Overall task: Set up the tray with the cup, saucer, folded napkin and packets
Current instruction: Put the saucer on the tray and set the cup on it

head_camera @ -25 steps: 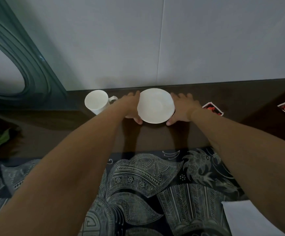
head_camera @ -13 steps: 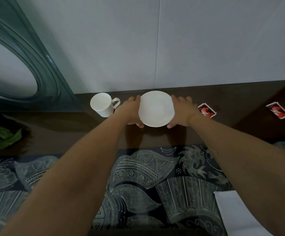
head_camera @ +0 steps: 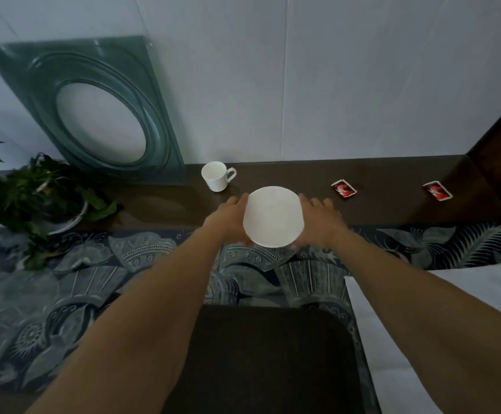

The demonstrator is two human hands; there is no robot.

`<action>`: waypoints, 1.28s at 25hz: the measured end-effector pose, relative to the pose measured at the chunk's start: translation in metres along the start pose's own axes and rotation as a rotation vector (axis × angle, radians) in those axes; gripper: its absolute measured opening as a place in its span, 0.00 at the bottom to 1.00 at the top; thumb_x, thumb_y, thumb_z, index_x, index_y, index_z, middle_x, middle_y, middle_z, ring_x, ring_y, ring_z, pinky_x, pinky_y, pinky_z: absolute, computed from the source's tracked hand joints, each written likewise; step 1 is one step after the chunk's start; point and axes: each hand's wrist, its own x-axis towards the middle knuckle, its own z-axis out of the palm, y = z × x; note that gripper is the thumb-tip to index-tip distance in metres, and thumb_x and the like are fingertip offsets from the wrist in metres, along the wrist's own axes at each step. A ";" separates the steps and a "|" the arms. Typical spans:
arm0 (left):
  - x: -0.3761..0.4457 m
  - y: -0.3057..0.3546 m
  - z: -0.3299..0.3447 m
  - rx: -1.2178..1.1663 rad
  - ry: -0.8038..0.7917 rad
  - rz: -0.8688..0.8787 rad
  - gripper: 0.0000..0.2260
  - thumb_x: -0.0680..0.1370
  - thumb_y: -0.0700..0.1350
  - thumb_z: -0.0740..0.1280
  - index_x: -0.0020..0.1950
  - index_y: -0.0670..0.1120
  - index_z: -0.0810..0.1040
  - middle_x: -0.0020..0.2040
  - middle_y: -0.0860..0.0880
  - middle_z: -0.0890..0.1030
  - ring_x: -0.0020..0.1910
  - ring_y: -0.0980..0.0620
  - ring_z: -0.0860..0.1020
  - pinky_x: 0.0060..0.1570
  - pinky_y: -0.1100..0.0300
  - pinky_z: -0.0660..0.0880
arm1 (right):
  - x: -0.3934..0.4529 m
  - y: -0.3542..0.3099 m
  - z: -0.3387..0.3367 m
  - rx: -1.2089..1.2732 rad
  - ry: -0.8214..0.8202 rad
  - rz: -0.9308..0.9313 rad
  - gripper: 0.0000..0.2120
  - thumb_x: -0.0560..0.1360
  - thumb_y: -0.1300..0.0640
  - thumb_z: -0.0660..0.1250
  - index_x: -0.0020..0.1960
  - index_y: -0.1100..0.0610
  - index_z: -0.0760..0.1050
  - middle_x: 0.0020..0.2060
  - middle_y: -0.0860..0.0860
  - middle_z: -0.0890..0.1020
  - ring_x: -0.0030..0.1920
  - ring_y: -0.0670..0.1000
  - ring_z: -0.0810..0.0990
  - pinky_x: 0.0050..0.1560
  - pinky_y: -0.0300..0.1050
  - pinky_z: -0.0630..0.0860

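A white saucer (head_camera: 273, 216) is held above the far edge of the patterned cloth, between both hands. My left hand (head_camera: 228, 219) grips its left rim and my right hand (head_camera: 318, 218) grips its right rim, thumbs underneath. A white cup (head_camera: 217, 176) stands on the dark counter behind, handle to the right. Two red packets lie on the counter, one (head_camera: 344, 189) right of the saucer, the other (head_camera: 437, 190) farther right. The dark tray (head_camera: 267, 354) lies near me, below my forearms. A white napkin (head_camera: 482, 282) lies at the right.
A green glass panel (head_camera: 99, 115) with an oval opening leans on the wall at the back left. A potted plant (head_camera: 43, 198) stands at the left. A patterned blue cloth (head_camera: 63, 294) covers the surface under the tray.
Both hands have lifted the saucer off the counter and drawn it toward me, away from the cup. The view has tilted so that the tray now shows.
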 end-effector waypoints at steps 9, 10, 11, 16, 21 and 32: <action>-0.112 -0.047 0.053 0.016 -0.008 -0.004 0.57 0.58 0.56 0.79 0.77 0.55 0.46 0.75 0.44 0.61 0.75 0.39 0.56 0.70 0.34 0.60 | -0.100 -0.060 0.055 0.081 -0.019 -0.010 0.58 0.61 0.43 0.79 0.78 0.52 0.46 0.71 0.56 0.64 0.71 0.61 0.59 0.69 0.60 0.62; -0.122 -0.056 0.060 0.005 -0.014 -0.004 0.57 0.58 0.57 0.79 0.77 0.56 0.45 0.75 0.45 0.60 0.75 0.39 0.55 0.70 0.33 0.59 | -0.109 -0.068 0.063 0.091 -0.019 -0.006 0.58 0.60 0.43 0.79 0.77 0.52 0.46 0.71 0.56 0.65 0.70 0.61 0.60 0.69 0.60 0.62; -0.133 -0.063 0.066 0.001 -0.018 -0.002 0.57 0.59 0.56 0.79 0.77 0.55 0.45 0.76 0.46 0.60 0.75 0.39 0.55 0.70 0.33 0.59 | -0.117 -0.076 0.072 0.095 -0.024 0.000 0.58 0.60 0.43 0.79 0.77 0.52 0.46 0.70 0.56 0.65 0.70 0.60 0.60 0.69 0.59 0.63; -0.187 -0.100 0.091 -0.020 -0.032 -0.024 0.56 0.62 0.53 0.79 0.78 0.53 0.45 0.75 0.46 0.60 0.75 0.39 0.54 0.69 0.32 0.59 | -0.149 -0.119 0.116 0.079 -0.045 0.012 0.57 0.59 0.43 0.79 0.77 0.52 0.48 0.69 0.56 0.66 0.69 0.60 0.61 0.69 0.59 0.63; -0.223 -0.135 0.122 -0.023 -0.074 -0.046 0.56 0.62 0.53 0.80 0.78 0.53 0.46 0.74 0.47 0.62 0.73 0.40 0.58 0.67 0.34 0.62 | -0.171 -0.156 0.155 0.062 -0.092 0.040 0.57 0.61 0.44 0.78 0.77 0.54 0.46 0.68 0.56 0.66 0.68 0.60 0.61 0.66 0.57 0.65; -0.251 -0.164 0.160 0.050 -0.114 -0.029 0.55 0.64 0.56 0.78 0.79 0.51 0.44 0.72 0.47 0.64 0.72 0.41 0.59 0.71 0.39 0.55 | -0.194 -0.183 0.206 0.099 -0.186 0.102 0.58 0.62 0.44 0.78 0.78 0.54 0.44 0.69 0.55 0.65 0.69 0.58 0.61 0.67 0.57 0.64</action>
